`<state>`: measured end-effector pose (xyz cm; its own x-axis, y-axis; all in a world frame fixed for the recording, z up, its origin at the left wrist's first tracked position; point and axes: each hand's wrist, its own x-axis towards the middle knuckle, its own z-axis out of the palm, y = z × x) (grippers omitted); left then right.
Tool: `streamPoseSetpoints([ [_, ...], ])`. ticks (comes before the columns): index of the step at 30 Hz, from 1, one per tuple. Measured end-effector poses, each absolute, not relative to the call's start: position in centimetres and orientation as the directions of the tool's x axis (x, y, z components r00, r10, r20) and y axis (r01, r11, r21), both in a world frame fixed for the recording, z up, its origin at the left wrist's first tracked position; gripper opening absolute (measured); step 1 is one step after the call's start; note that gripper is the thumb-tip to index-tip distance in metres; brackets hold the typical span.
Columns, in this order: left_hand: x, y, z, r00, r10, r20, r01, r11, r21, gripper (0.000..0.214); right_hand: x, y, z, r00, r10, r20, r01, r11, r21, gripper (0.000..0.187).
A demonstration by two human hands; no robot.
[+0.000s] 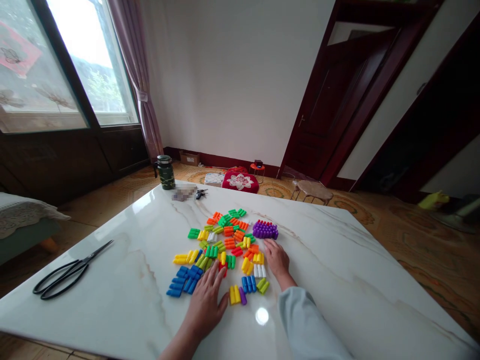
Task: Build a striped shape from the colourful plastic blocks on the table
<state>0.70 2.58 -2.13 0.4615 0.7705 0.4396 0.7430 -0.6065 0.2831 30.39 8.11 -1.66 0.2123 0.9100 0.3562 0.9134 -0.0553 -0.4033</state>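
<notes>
Now left hand (pixel 208 302) and right hand (pixel 277 261) lie open, apart, flanking multicoloured ridged plastic blocks (pixel 225 240), long axes mixed, perhaps touching some.

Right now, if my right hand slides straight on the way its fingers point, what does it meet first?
Most likely the purple block cluster, which lies just beyond the fingertips of your right hand, flat on the marble table. Whether they already touch is hard to tell.

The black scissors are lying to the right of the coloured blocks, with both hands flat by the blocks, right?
No. The head view shows the scissors to the left of the coloured blocks; the left hand and right hand do lie flat by them.
</notes>
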Motion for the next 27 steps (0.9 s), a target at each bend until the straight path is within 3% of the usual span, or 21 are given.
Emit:
streamPoseSetpoints([
  [8, 0.7, 2.4, -1.5, 0.458, 0.787, 0.414, 0.728, -0.599, 0.334, 0.061, 30.1, 6.3, -2.2, 0.217, 0.917, 0.335, 0.882, -0.038, -0.469, 0.040],
  [15, 0.8, 2.2, -1.0, 0.456, 0.790, 0.409, 0.711, -0.600, 0.366, 0.057, 27.2, 2.7, -3.6, 0.217, 0.914, 0.343, 0.853, -0.006, -0.522, 0.056],
  [18, 0.9, 2.1, -0.9, 0.446, 0.783, 0.433, 0.703, -0.606, 0.372, 0.055, 25.8, 1.1, -3.5, 0.262, 0.873, 0.412, 0.843, 0.001, -0.537, 0.062],
  [21, 0.8, 1.9, -0.7, 0.440, 0.763, 0.474, 0.695, -0.623, 0.358, 0.049, 24.4, -0.9, -2.4, 0.285, 0.784, 0.552, 0.845, 0.066, -0.531, 0.056],
  [24, 0.7, 1.6, 0.0, 0.489, 0.727, 0.482, 0.661, -0.670, 0.338, 0.035, 22.8, -2.9, -0.9, 0.127, 0.817, 0.562, 0.883, 0.166, -0.439, 0.042],
  [27, 0.7, 1.3, 0.9, 0.555, 0.702, 0.447, 0.625, -0.706, 0.333, 0.022, 21.3, -4.1, -0.1, -0.134, 0.898, 0.418, 0.890, 0.295, -0.348, 0.039],
])
